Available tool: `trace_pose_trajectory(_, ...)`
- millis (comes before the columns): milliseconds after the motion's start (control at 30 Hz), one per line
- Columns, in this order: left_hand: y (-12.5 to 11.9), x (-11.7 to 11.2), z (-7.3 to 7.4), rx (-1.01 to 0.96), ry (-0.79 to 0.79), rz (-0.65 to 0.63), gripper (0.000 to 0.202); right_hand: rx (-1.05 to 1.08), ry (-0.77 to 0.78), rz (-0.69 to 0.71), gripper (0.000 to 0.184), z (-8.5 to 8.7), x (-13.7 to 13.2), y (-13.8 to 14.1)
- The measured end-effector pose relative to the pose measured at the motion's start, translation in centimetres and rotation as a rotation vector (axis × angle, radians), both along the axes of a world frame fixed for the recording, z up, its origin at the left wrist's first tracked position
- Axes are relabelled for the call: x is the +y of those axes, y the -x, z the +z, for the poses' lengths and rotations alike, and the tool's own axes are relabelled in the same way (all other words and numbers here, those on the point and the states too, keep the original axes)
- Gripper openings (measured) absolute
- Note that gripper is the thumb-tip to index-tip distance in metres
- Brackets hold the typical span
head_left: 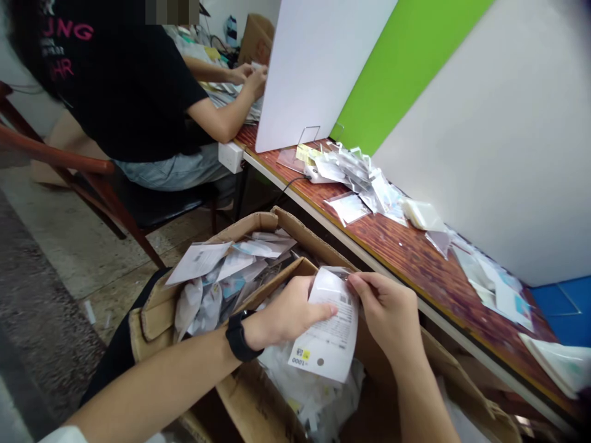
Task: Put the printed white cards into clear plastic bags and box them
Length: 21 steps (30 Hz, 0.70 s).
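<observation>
A white printed card in a clear plastic sleeve (330,344) is held between both hands above an open cardboard box. My left hand (295,311), with a black watch (241,335) on the wrist, grips its left side, thumb across the print. At the card's top right edge, my right hand (385,301) pinches the clear plastic between thumb and forefinger. Below lies a heap of crumpled clear plastic and white scraps (318,394). Another cardboard box (150,314) to the left holds many similar sleeved cards (249,264).
A brown wooden table (392,246) runs along the right, bearing a pile of sleeved cards (346,169) and several stacks of plastic sleeves (422,214). A white divider (314,74) stands on it. Beyond, a person in a black shirt (124,80) sits on a wooden chair (101,184).
</observation>
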<state>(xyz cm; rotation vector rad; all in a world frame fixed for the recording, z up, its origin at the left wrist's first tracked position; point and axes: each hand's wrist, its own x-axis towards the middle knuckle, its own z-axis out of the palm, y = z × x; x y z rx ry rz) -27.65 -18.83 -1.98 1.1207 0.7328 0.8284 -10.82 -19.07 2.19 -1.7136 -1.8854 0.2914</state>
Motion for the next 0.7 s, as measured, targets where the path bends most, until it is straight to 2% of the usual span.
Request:
trace_pose_trajectory(167,0.7,0.4,0.1,0.033,0.004,-0.114,0.024,0.065,0.107,0.018,0.022,0.4,0.0,-0.3)
trace_pose_trajectory(333,1.3,0.5,0.3,0.051,0.015,-0.222,0.031,0.197,0.167,-0.004,0.023,0.9,0.1,-0.8)
trace_pose_trajectory(400,1.4,0.4,0.4,0.044,0.031,-0.268,0.034,0.278,0.253,0.037,0.022,1.2,0.2,-1.4)
trace_pose_trajectory(533,1.4,0.1,0.7,-0.013,0.036,-0.324,0.030,0.641,0.530,0.117,0.014,1.5,0.4,-2.9)
trace_pose_trajectory(633,1.4,0.1,0.7,-0.121,0.052,-0.372,0.031,0.889,0.587,0.049,0.017,1.4,0.6,-3.1)
trace_pose_trajectory(700,1.3,0.2,0.5,-0.186,0.087,-0.331,0.031,1.026,0.562,-0.027,0.024,1.3,0.9,-2.8)
